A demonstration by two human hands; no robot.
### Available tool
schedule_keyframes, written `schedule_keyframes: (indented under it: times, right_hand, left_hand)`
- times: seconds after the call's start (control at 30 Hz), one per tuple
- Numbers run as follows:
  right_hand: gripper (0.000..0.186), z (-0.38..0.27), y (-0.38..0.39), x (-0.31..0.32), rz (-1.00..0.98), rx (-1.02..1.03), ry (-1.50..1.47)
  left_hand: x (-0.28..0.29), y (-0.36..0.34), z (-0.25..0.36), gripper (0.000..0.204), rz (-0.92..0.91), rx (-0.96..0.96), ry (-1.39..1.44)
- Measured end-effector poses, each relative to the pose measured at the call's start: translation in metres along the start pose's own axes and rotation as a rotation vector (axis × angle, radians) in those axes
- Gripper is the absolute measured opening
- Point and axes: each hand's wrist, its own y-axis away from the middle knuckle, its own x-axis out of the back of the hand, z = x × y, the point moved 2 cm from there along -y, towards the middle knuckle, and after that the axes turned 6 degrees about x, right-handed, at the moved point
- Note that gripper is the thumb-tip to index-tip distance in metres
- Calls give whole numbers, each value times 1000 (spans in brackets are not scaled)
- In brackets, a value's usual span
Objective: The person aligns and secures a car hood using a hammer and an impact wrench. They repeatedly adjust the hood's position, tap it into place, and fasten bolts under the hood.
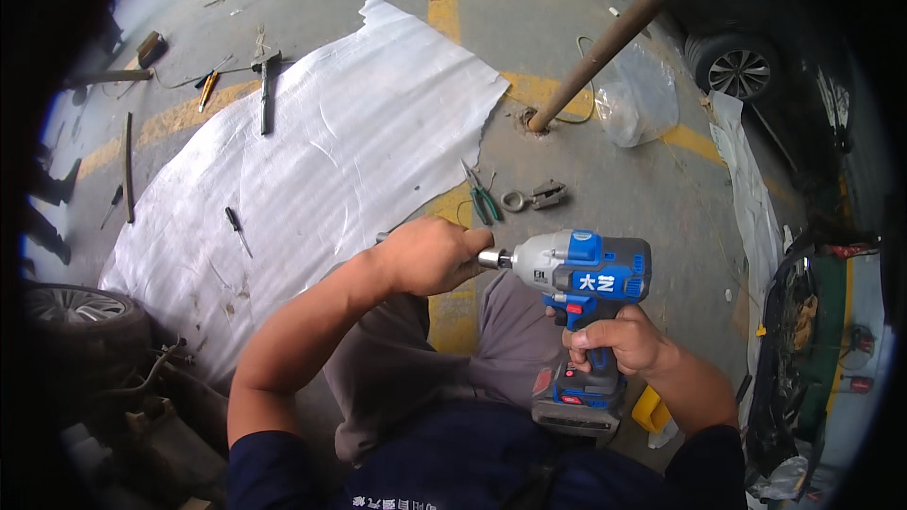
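My right hand (619, 345) wraps round the handle of a blue and grey cordless impact wrench (614, 255), held above my lap with its nose pointing left. A shiny metal socket (491, 258) sits on the wrench's nose. My left hand (430, 255) is closed right beside that socket, its fingers at the socket's open end. A short dark metal end (382, 238) pokes out on the far side of my left fist; the rest of what it grips is hidden. Just beyond lie green-handled pliers (484, 198) and a metal part with a ring (539, 196).
White sheeting (331, 132) covers floor ahead and left, with a screwdriver (238, 229) and a hammer (266, 94) on it. A rusty pole (614, 38) slants up ahead. Wheels (742, 71) stand far right and near left (85, 312). Dark car parts (789, 368) line the right.
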Motion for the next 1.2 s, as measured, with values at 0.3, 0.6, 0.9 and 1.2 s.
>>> schedule_keyframes:
  times: [0.3,0.6,0.9,1.2]
  right_hand:
    - [49,19,-5,9,-18,-50,-190]
    - [43,26,-7,6,39,-10,-104]
    - [32,25,13,-24,53,99,117]
    - [27,46,29,-13,84,130,156]
  left_hand:
    - [3,-13,-7,26,-140,-92,169]
    - [-13,-4,8,24,55,145,-268]
    - [-48,-7,-29,21,240,-400,174]
    - [-65,3,-4,22,232,-207,176]
